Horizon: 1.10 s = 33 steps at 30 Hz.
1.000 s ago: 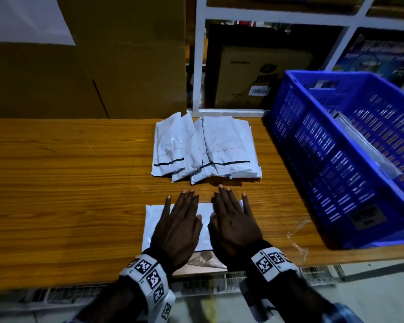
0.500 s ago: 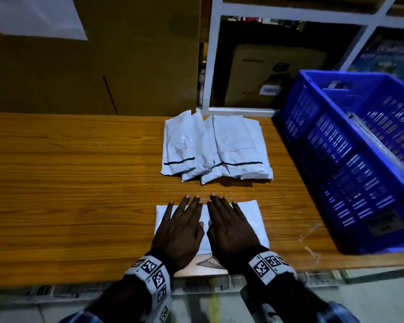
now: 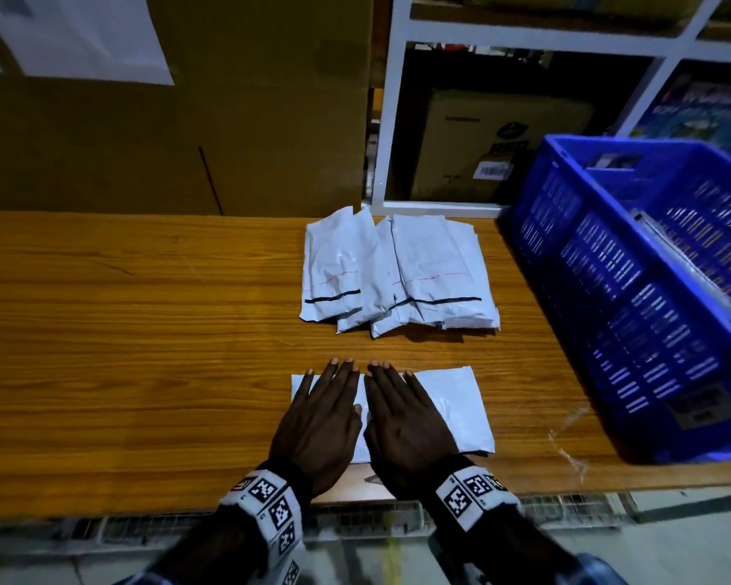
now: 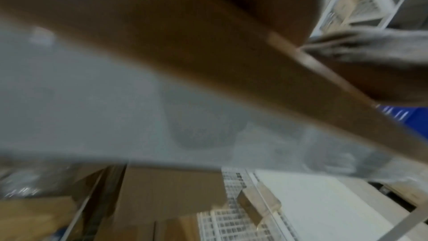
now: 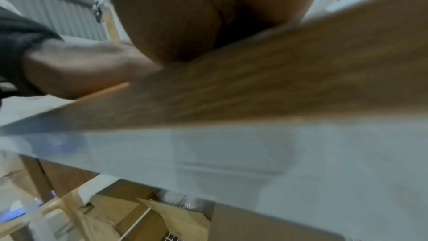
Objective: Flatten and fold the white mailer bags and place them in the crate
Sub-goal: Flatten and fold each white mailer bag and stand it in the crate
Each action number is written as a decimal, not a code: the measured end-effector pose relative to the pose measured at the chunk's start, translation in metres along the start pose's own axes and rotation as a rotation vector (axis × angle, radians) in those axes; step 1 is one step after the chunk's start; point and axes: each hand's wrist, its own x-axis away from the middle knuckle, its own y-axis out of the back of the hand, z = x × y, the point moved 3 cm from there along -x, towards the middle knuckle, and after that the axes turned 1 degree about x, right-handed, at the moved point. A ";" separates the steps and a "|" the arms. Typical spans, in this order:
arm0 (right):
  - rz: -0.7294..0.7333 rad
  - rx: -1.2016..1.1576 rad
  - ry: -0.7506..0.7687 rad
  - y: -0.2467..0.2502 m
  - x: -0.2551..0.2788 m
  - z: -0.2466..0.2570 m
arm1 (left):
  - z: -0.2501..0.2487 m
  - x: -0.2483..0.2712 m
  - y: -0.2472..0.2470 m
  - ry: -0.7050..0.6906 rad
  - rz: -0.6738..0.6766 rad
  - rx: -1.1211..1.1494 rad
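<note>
**Flattening: mailer on surface**

Since 1.0 s ago, more mailer bag (image 3: 452,411) lies uncovered rightward. Left hand (image 3: 319,424) and right hand (image 3: 406,428) press flat, fingers straight, grasping nothing. Sweep outward evenly. Beyond: unfolded mailer stack (image 3: 397,272); blue crate (image 3: 600,263) far right, bare surface (image 3: 123,352) left.

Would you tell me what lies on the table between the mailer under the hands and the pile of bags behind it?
Only bare wooden table separates the flat mailer from the pile of bags, as the head view shows.
</note>
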 end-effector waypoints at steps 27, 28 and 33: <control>-0.028 -0.160 -0.149 0.003 0.003 -0.026 | -0.017 -0.012 -0.001 0.054 0.071 -0.029; -0.021 -0.158 -0.172 0.004 0.004 -0.029 | -0.015 -0.011 -0.001 0.089 0.069 -0.022; 0.062 -0.123 -0.338 0.008 0.032 -0.065 | 0.011 0.006 0.002 0.266 0.046 0.055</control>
